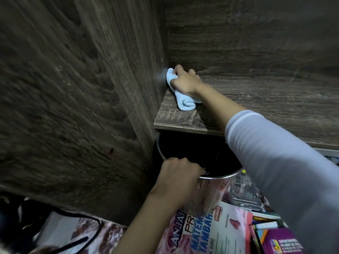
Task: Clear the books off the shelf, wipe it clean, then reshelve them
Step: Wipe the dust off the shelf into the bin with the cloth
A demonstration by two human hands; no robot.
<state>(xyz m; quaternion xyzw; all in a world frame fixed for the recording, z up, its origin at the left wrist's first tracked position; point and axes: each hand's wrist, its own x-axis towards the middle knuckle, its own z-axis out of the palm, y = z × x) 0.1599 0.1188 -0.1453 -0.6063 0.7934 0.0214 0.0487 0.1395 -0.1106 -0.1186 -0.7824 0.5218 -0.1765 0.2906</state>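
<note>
Books point(211, 226), L hand point(179, 173) on pail point(220, 177) rim, R hand point(185, 82) w/ cloth point(185, 103) in shelf point(256, 99) corner

Wood-grain shelf point(256, 99), seen from above its front edge. At the shelf's rear left corner, against the upright side panel point(91, 88), the right hand point(185, 81) grips a crumpled light-blue cloth point(185, 103) that lies on the shelf board; a grey sleeve point(275, 162) covers the forearm. Just below the shelf's front edge, the left hand point(178, 173) curls over the rim of a metal bin point(220, 177). Books point(216, 228) lie in a loose heap lower still, below the shelf's front.
</note>
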